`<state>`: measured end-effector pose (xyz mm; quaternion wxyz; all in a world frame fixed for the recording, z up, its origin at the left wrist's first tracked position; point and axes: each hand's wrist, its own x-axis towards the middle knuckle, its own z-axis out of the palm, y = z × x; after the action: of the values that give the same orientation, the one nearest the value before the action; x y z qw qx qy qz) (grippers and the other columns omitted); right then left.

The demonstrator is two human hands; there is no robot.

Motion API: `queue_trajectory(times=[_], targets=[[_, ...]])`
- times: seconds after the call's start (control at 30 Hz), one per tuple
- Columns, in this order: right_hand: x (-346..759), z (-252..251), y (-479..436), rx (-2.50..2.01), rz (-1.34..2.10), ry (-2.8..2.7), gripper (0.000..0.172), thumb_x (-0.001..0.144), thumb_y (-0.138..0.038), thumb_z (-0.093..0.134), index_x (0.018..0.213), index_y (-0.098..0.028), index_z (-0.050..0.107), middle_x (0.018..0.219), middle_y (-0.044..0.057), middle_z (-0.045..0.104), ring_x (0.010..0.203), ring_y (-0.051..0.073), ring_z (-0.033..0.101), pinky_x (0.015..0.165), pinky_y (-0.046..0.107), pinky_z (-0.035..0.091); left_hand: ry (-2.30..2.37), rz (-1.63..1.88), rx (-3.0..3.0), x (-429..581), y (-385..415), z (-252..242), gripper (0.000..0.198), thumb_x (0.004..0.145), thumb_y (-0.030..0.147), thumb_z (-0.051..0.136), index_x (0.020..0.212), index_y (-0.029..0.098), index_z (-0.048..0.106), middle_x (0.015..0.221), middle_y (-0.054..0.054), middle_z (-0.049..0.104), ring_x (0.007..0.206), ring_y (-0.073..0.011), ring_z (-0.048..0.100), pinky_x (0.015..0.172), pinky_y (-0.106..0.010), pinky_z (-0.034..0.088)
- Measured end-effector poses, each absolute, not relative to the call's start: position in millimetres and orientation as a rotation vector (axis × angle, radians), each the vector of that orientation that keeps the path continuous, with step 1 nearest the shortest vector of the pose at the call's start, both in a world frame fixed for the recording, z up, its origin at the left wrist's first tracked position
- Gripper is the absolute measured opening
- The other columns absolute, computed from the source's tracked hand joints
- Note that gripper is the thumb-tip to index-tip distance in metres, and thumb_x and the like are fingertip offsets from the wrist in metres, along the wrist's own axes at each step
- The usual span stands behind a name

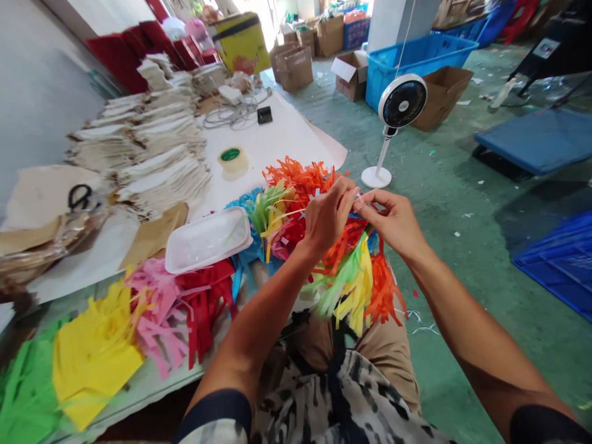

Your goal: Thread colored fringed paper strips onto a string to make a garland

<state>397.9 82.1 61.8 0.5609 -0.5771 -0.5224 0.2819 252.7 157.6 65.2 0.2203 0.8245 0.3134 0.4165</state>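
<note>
White pedestal fan (401,105) on green floor (444,203), blue crate (416,65) behind.

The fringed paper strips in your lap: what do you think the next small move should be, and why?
I would probably pull the thin strand a little tighter, since the left hand and right hand both pinch near it, and the fringed paper strips hang loosely below them.

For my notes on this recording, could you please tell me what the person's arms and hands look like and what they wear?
Both arms are bare below short sleeves. The left sleeve and right sleeve each end in a dark band, and the shirt has a mottled black, grey and white print. The left hand and right hand are ungloved, and no watch shows.
</note>
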Motion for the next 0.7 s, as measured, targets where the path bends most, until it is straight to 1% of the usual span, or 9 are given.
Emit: queue_trajectory(times=[0.1,0.2,0.27,0.33,0.4,0.5,0.57,0.63,0.7], targets=[[403.5,63.0,81.3,-1.297,0.767,-1.145,0.034,0.082,-0.055,0.084,0.084,-0.022,0.078,0.079,0.001,0.068,0.060,0.011,0.050,0.052,0.026,0.037,0.862,1.143,2.267,255.5,160.0,70.8,0.019,0.108,0.037,0.053,0.106,0.023,0.066,0.079,0.000,0.072,0.066,-0.0123,0.065,0.067,-0.027,0.045],[408.4,67.2,77.6,-1.245,0.788,-0.993,0.032,0.082,-0.054,0.084,0.083,-0.022,0.079,0.064,-0.001,0.061,0.049,0.008,0.033,0.044,0.026,0.023,0.771,1.073,2.141,254.2,160.5,67.7,0.028,0.109,0.042,0.050,0.104,0.022,0.069,0.085,-0.001,0.076,0.074,-0.0127,0.069,0.071,-0.026,0.049],[410.5,70.5,74.5,-1.209,0.778,-0.924,0.030,0.084,-0.052,0.083,0.085,-0.023,0.080,0.064,-0.001,0.061,0.046,0.007,0.026,0.043,0.027,0.017,0.674,1.023,2.098,252.9,157.5,59.2,0.026,0.107,0.040,0.056,0.099,0.020,0.071,0.090,-0.001,0.077,0.080,-0.0125,0.071,0.075,-0.025,0.051],[411.6,72.7,72.1,-1.163,0.773,-0.893,0.027,0.086,-0.050,0.082,0.087,-0.023,0.080,0.072,0.002,0.067,0.046,0.006,0.025,0.043,0.028,0.015,0.600,0.998,2.106,253.7,151.6,47.1,0.020,0.103,0.036,0.063,0.096,0.020,0.073,0.095,-0.002,0.079,0.086,-0.0130,0.072,0.081,-0.025,0.054],[412.1,72.9,71.1,-1.148,0.770,-0.872,0.024,0.087,-0.048,0.082,0.087,-0.025,0.080,0.077,0.003,0.069,0.046,0.007,0.028,0.043,0.029,0.014,0.572,1.011,2.137,256.5,145.2,35.1,0.016,0.102,0.033,0.065,0.101,0.020,0.074,0.102,-0.003,0.080,0.094,-0.0146,0.073,0.089,-0.028,0.056],[412.7,70.4,71.1,-1.190,0.753,-0.850,0.021,0.087,-0.046,0.083,0.088,-0.025,0.080,0.068,0.001,0.059,0.046,0.008,0.030,0.044,0.031,0.012,0.517,1.071,2.231,254.4,141.7,26.2,0.018,0.104,0.027,0.062,0.117,0.021,0.073,0.120,-0.006,0.079,0.112,-0.0177,0.073,0.106,-0.036,0.054],[413.6,68.6,71.2,-1.206,0.738,-0.844,0.020,0.088,-0.045,0.082,0.088,-0.025,0.080,0.065,0.000,0.053,0.046,0.008,0.028,0.045,0.031,0.011,0.499,1.144,2.275,239.3,145.4,29.9,0.019,0.103,0.022,0.062,0.118,0.021,0.073,0.124,-0.007,0.078,0.119,-0.0190,0.071,0.112,-0.041,0.052],[415.1,67.5,71.1,-1.218,0.720,-0.848,0.019,0.088,-0.044,0.082,0.088,-0.025,0.080,0.063,0.000,0.049,0.048,0.009,0.028,0.047,0.032,0.010,0.567,1.204,2.253,210.1,152.6,40.7,0.015,0.101,0.020,0.064,0.111,0.021,0.076,0.115,-0.007,0.079,0.111,-0.0181,0.072,0.104,-0.038,0.056],[416.8,66.9,71.0,-1.232,0.702,-0.847,0.018,0.088,-0.043,0.082,0.088,-0.026,0.080,0.061,0.000,0.045,0.049,0.011,0.027,0.048,0.032,0.010,0.673,1.177,2.181,171.7,160.1,54.8,0.017,0.102,0.018,0.062,0.111,0.021,0.075,0.107,-0.005,0.079,0.095,-0.0137,0.074,0.081,-0.027,0.059]])
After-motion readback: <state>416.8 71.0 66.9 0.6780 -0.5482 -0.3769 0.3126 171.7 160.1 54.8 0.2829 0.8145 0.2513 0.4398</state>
